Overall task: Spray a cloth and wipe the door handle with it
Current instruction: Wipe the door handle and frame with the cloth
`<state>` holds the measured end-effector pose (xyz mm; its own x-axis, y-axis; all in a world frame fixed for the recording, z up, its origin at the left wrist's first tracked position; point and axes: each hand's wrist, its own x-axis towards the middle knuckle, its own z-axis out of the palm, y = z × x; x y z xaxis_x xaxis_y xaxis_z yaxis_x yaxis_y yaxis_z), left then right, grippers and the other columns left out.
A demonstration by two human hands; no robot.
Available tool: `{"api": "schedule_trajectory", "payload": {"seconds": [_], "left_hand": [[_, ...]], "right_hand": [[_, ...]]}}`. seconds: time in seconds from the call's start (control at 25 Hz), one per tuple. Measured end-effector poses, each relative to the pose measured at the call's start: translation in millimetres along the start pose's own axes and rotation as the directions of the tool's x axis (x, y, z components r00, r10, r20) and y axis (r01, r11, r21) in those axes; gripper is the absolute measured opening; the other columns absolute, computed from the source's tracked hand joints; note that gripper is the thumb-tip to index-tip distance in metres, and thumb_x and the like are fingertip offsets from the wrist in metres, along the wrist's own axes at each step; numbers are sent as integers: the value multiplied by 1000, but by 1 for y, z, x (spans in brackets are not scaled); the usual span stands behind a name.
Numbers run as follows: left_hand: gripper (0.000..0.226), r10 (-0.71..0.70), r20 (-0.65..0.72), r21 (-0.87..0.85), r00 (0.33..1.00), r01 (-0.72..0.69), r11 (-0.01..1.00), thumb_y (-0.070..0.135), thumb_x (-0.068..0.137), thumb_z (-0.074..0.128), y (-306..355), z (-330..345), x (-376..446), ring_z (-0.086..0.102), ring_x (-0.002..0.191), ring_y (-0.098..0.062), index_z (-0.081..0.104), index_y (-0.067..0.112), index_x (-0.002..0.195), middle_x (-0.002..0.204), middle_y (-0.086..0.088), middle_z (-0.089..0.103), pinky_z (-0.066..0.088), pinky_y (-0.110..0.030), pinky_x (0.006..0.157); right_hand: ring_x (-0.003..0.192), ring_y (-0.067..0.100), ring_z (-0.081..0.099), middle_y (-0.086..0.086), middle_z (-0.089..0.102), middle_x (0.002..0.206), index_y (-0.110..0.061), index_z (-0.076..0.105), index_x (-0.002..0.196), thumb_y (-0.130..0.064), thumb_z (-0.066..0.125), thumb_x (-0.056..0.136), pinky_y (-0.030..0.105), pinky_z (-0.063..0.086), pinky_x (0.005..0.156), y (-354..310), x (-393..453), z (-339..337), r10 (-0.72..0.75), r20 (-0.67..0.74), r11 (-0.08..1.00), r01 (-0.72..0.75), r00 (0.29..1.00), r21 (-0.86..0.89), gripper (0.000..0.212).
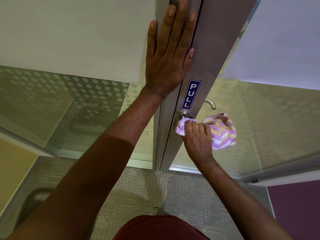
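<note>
A purple, white and tan cloth (223, 134) is bunched in my right hand (198, 139), which presses it around the lever of the metal door handle (183, 115). Only the handle's round base shows above the cloth. My left hand (170, 49) lies flat, fingers spread, against the grey metal door frame (206, 66) above a blue PULL sticker (190, 94). A second handle (211, 103) on the door's far side shows through the glass. No spray bottle is in view.
The door has frosted glass with a dot pattern (259, 118), and a similar glass panel (78, 94) stands to the left. Grey carpet (147, 187) covers the floor below. A purple panel (297, 210) is at the lower right.
</note>
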<state>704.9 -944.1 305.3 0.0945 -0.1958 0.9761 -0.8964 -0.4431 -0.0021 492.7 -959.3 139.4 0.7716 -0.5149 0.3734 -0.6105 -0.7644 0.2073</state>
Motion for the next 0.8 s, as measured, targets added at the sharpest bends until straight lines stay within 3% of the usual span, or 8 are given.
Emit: {"api": "schedule_trajectory", "payload": {"seconds": [0.12,0.24,0.32,0.56,0.6,0.68,0.76,0.8], "left_hand": [[49,-3,-7,-4,1000,3,1000,29,108,49,0,0,-1,35,146,-36,48,4,150,152,-23,56,0,-44,131],[48,-10,-3,6,1000,10,1000,30,109,46,-1,0,0,35,146,-36,50,4,149,151,-24,57,-2,-43,131],[49,-10,0,10,1000,10,1000,30,109,47,-1,-1,0,35,146,-36,51,3,149,151,-24,57,-2,-43,131],[51,-2,5,-2,1000,2,1000,30,107,53,1,-2,-1,37,148,-35,47,5,152,155,-22,54,4,-45,132],[51,0,2,-4,1000,0,1000,30,107,53,0,-1,-1,37,148,-35,47,6,152,155,-22,54,4,-45,132],[51,2,1,4,1000,-2,1000,30,107,52,0,-1,0,36,148,-35,46,6,152,155,-22,54,3,-45,132],[51,6,0,2,1000,-6,1000,30,107,52,-1,-1,-1,36,148,-35,45,6,152,154,-22,54,1,-44,132],[51,9,0,2,1000,-9,1000,31,107,52,-1,-1,-1,36,148,-34,45,7,152,154,-21,54,2,-44,132]], "right_hand": [[69,32,69,11,72,78,-10,64,101,-45,70,97,41,50,73,5,18,-7,-11,86,996,3,996,88,36],[56,30,69,9,73,67,-16,67,86,-62,46,105,34,47,64,5,33,-12,22,206,989,-51,978,140,54],[53,28,66,8,71,64,-17,66,84,-63,41,105,33,46,61,6,33,-13,11,185,989,-37,983,141,57],[78,33,67,11,70,89,-9,62,110,-45,75,90,42,50,76,28,5,1,-165,50,984,161,985,73,43],[73,33,67,11,70,84,-10,64,106,-49,69,93,41,50,72,30,9,0,-183,25,980,180,983,85,42],[62,32,67,10,71,75,-13,66,100,-63,32,104,36,43,61,33,24,-4,-189,69,977,181,979,113,61],[65,31,67,11,72,82,-14,64,118,-61,-1,103,33,42,57,38,35,-5,-298,209,954,284,932,92,82],[67,31,67,12,71,86,-14,61,127,-57,2,104,33,47,59,42,37,-5,-356,237,934,346,904,87,76]]}}
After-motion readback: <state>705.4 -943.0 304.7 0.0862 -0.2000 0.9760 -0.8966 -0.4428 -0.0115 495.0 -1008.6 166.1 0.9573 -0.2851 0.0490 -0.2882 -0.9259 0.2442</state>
